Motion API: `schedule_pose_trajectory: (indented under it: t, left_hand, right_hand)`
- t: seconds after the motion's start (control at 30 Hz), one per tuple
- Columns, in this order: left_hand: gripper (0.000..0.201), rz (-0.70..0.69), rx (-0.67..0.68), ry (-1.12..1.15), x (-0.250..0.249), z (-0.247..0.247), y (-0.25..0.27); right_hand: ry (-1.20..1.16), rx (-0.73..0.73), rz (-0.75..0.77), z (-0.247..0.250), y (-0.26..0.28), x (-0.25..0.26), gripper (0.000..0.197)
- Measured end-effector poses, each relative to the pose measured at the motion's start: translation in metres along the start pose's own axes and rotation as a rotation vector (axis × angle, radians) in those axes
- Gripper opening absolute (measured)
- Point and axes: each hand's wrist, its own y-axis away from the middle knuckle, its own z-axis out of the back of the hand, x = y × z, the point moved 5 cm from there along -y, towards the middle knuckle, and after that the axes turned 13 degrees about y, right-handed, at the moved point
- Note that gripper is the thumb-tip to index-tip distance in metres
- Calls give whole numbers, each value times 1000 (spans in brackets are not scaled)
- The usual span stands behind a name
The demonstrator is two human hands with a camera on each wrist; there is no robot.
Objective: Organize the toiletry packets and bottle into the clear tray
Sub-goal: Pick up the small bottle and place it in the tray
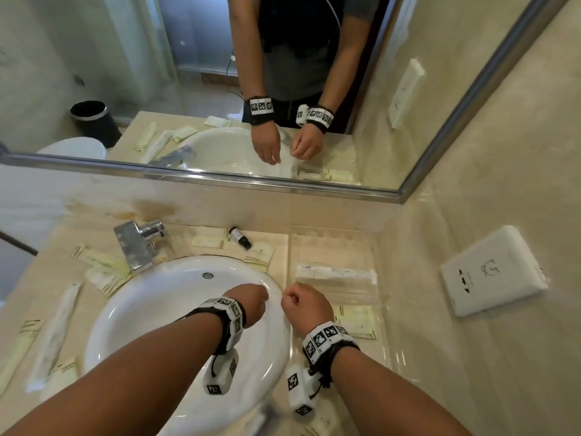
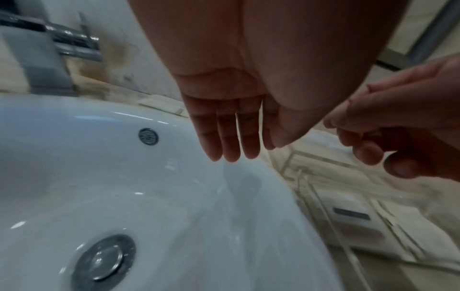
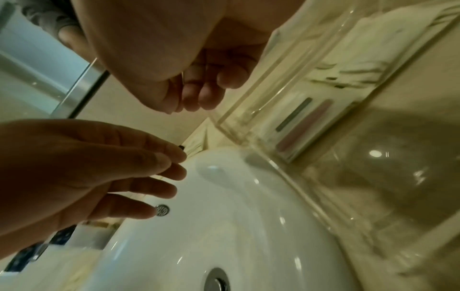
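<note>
Left grip (image 1: 250, 302) hangs over the right rim of the sink (image 1: 151, 297) with fingers straight and relaxed, holding nothing; the left wrist view shows that pretty clearly. Right grip (image 1: 303, 305) is just beside it, over the gap between the sink and the clear tray (image 1: 375, 247), fingers curled in with thumb against fingertips. Can't tell if there's anything pinched in there, looks empty to me.

The clear tray sits at the right end of the table against the side wall. It's got a long white packet (image 1: 336, 273) lying across it and a cream packet (image 1: 358, 320) nearer the front. The small dark bottle (image 1: 240, 238) lies on its side at the back of the table, between the faucet (image 1: 138, 243) and the tray, resting across some flat packets (image 1: 209, 239). More packets (image 1: 103, 269) are scattered along the left side of the table, including a long white one (image 1: 58, 332).
</note>
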Motion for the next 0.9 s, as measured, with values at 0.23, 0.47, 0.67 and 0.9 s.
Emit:
schedule_pose_trajectory:
  t: [0.23,0.47,0.67,0.9]
  left_hand:
    - [46,130,-173,118,65,29,0]
    - [50,215,-180,188,111,58,-16]
    - [49,214,-170,165,119,78,-41]
    - [54,145,-149,63,116,91,-67]
  right_hand:
    - [37,64,89,-35,-31,51,27]
    - [206,144,59,-53,-68,83,51]
    - [314,195,12,-56,-94,96,59]
    - [399,301,10,-73,-123,98,75]
